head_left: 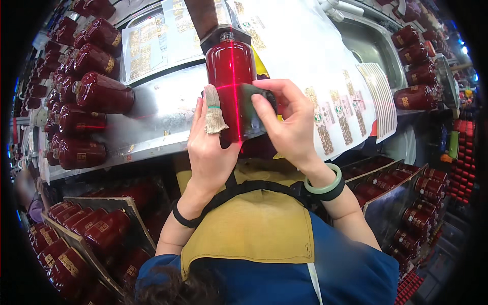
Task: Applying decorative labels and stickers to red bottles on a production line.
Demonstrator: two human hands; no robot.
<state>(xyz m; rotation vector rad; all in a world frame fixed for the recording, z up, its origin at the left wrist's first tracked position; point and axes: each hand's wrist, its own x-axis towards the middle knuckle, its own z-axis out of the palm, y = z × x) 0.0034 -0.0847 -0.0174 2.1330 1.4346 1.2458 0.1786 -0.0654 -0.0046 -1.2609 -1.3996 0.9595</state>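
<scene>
A dark red glossy bottle (218, 63) lies with its neck pointing away from me, a red laser cross shining on it. My left hand (211, 152) holds its lower left side. A knitted tan finger sleeve with a green band (214, 114) covers one finger of that hand and rests on the bottle. My right hand (287, 119) pinches a dark, flat piece (268, 99) against the bottle's right side. Its exact kind is hard to make out. Beyond the neck stands a brown metal support (211, 25).
Many dark red bottles (104, 91) stand at the left. Sheets of gold decals (330, 117) cover the table at right, and more decals lie in a tray (145, 48). A metal sink (373, 51) is at the far right. Crates of bottles (94, 223) flank me.
</scene>
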